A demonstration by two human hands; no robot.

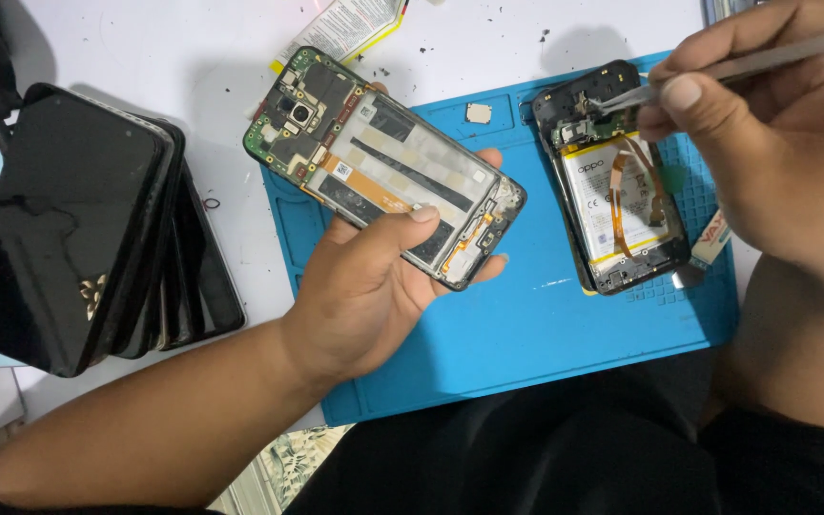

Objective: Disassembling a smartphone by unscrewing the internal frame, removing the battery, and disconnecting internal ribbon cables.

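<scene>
My left hand (369, 286) grips an opened phone frame (383, 167) with its green circuit board, camera module and orange flex cable showing, held tilted above the blue work mat (526, 334). My right hand (774, 143) pinches metal tweezers (755, 62), whose tips touch the top end of a second opened phone (612, 181) lying on the mat. That phone shows a white battery with an orange ribbon cable across it.
A stack of black phones and back covers (88, 229) lies at the left on the white table (193, 57). A small square part (478, 113) rests on the mat's top edge. A white battery-like pack (345, 24) lies at the back. Dark specks dot the table.
</scene>
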